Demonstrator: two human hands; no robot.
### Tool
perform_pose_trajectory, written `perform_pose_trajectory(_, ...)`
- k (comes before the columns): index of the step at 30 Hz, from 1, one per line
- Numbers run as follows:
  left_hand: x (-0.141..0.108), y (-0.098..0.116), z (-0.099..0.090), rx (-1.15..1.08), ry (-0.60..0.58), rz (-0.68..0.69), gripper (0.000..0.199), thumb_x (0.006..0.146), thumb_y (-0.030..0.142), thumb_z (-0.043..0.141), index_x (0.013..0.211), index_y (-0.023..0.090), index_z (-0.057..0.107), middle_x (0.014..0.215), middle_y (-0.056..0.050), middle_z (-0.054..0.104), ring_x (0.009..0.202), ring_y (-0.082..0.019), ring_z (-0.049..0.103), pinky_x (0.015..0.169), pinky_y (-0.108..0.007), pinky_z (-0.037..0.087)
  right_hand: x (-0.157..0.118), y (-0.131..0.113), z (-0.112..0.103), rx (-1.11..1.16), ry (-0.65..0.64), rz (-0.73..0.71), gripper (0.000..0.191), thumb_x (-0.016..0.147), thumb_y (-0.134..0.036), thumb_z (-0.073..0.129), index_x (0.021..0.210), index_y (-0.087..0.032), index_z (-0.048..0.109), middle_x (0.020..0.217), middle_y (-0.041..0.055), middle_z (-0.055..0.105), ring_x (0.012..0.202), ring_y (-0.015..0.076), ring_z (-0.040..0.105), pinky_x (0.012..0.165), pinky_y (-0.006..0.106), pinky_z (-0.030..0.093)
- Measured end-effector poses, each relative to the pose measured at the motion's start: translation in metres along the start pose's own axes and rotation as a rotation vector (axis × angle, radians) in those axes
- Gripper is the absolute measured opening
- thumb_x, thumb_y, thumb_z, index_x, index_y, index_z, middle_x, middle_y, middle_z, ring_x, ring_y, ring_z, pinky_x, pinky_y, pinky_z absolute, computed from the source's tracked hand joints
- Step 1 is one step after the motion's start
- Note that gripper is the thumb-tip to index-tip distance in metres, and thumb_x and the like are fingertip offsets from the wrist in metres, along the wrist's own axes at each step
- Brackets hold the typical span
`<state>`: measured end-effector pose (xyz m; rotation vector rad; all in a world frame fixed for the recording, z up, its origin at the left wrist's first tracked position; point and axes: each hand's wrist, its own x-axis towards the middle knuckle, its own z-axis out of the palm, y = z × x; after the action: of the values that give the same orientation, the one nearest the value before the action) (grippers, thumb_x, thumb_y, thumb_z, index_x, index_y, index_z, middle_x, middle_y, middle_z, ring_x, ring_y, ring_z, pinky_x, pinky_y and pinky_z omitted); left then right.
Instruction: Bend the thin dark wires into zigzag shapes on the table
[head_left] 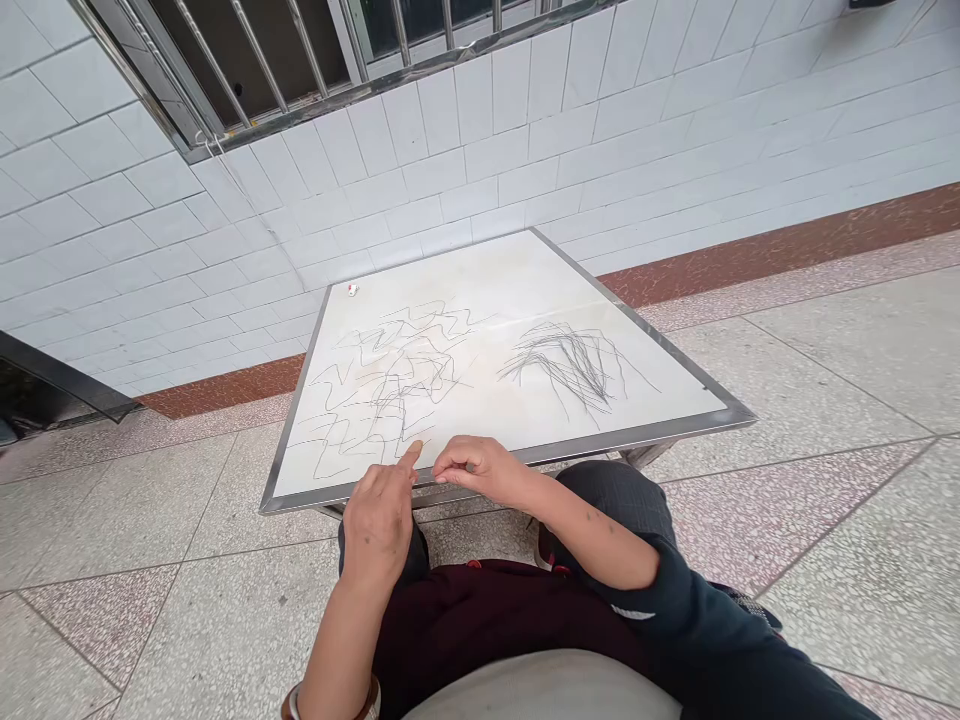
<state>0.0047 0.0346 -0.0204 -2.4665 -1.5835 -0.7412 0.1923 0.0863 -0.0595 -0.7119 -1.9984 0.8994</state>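
Note:
My left hand [381, 510] is over the near edge of the white table [480, 265], its index finger stretched forward and the other fingers curled in. Just right of it, my right hand [484, 468] has its thumb and fingertips brought together in a pinch. Anything thin between the fingers of either hand is too fine to make out. Beyond my left hand lie many thin, dark, zigzag-bent strands [405, 385], spread loosely over the tabletop. A denser bunch of straighter dark strands [570, 360] lies to the right, overlapping in an arc.
A small white and red object [352, 290] sits at the table's far left corner. Grey metal edging [645, 432] frames the tabletop. Behind it stands a white tiled wall [450, 170] with a barred window [315, 60]. My knees [615, 505] are at the near edge.

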Motion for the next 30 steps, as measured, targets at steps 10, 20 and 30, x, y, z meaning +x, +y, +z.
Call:
perform_pose_trajectory(10, -0.004, -0.003, 0.004, -0.021, -0.070, -0.002, 0.044, 0.092, 0.017, 0.044, 0.135, 0.026, 0.042, 0.081, -0.001, 0.064, 0.078, -0.016, 0.055, 0.070, -0.027, 0.046, -0.003, 0.002, -0.016, -0.065, -0.125, -0.060, 0.018, 0.091, -0.028, 0.050, 0.091, -0.019, 0.066, 0.084, 0.0035, 0.064, 0.079, 0.0139, 0.059, 0.070, 0.025, 0.046)
perform_pose_trajectory(20, -0.002, 0.001, 0.001, -0.034, -0.022, -0.080, 0.044, 0.092, 0.017, 0.042, 0.135, 0.026, 0.043, 0.082, -0.003, 0.063, 0.079, -0.017, 0.058, 0.068, -0.027, 0.048, -0.008, -0.040, 0.008, -0.363, 0.129, -0.057, 0.017, 0.092, -0.020, 0.047, 0.101, -0.020, 0.061, 0.090, 0.0069, 0.063, 0.087, 0.0189, 0.055, 0.076, 0.032, 0.046)
perform_pose_trajectory(30, -0.003, 0.000, 0.000, -0.010, -0.074, -0.093, 0.045, 0.092, 0.018, 0.043, 0.136, 0.026, 0.040, 0.081, -0.002, 0.062, 0.078, -0.017, 0.057, 0.069, -0.028, 0.047, -0.005, -0.039, -0.011, -0.140, 0.070, 0.154, 0.023, 0.089, -0.036, 0.052, 0.101, -0.022, 0.065, 0.094, 0.0046, 0.067, 0.083, 0.0166, 0.056, 0.070, 0.028, 0.045)
